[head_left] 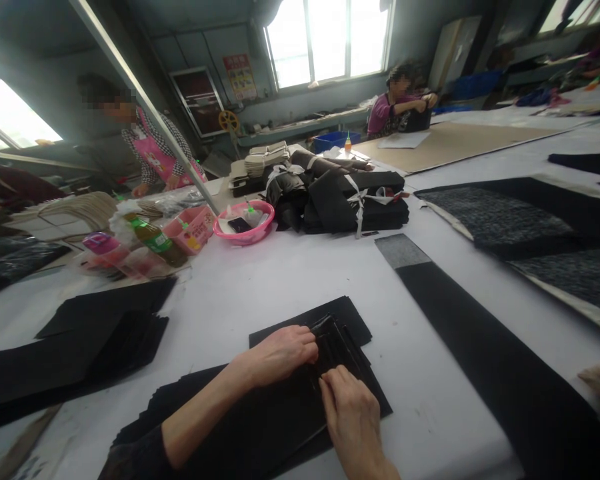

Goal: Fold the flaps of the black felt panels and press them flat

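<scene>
A stack of black sheets [260, 420], of leather or fabric, lies on the white table before me, with smaller black pieces [337, 343] on its far right end. My left hand [287, 353] is closed, its fingertips pinching at the edge of a shiny black piece. Close by, my right hand [350, 407] pinches the near side of the same piece, thumb and fingers pressed together. The exact edge under the fingertips is too dark to make out. Another flat black piece [310, 319] sticks out beyond the left hand.
Black sheets [105, 333] are piled at left. A long black strip [480, 353] runs along the right. Tied black bundles [360, 203], a pink basin [245, 233] and a bottle [157, 240] stand farther back. Two people [155, 147] [390, 110] work across the tables.
</scene>
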Available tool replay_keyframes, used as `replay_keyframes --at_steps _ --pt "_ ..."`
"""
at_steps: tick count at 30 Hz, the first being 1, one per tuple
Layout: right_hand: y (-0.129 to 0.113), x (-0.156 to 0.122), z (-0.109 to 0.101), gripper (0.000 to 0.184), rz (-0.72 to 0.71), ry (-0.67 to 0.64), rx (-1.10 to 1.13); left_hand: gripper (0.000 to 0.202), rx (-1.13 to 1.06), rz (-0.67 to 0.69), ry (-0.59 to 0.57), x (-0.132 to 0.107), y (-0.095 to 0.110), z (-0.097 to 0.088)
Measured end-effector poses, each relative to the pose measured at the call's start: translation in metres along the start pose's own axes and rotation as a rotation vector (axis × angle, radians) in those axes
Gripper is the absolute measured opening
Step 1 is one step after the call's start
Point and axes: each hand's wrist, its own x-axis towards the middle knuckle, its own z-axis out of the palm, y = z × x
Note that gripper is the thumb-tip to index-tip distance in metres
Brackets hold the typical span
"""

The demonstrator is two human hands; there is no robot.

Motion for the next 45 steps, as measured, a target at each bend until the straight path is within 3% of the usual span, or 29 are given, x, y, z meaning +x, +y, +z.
replay_keyframes --at_steps 8,20,26,31,36,40,45 --pt "0.001 -0.007 -0.002 0.032 -0.032 -0.020 -0.056 0.015 -0.021 -0.128 0.063 -0.012 -0.010 0.000" --pt "0.006 -0.017 -0.005 0.042 -0.078 -0.035 -0.084 0.013 -0.080 -0.189 0.072 -0.018 -0.013 0.001" --pt "0.009 -0.017 -0.012 0.049 -0.068 -0.008 -0.053 0.014 -0.191 -0.210 0.149 -0.022 -0.013 0.004" --pt "0.018 -0.015 -0.021 0.036 0.078 -0.049 0.008 0.011 -0.292 -0.273 0.187 -0.023 -0.014 0.006" --pt "0.023 -0.006 -0.021 0.027 0.122 -0.047 0.000 0.013 -0.298 -0.311 0.230 -0.022 -0.014 0.002" --pt "0.023 -0.002 -0.018 0.014 0.170 -0.066 -0.036 0.017 -0.229 -0.283 0.291 -0.010 -0.007 0.000" --pt "0.017 0.001 -0.017 0.009 0.189 -0.117 -0.113 0.016 -0.071 -0.098 0.191 0.018 0.005 0.002"
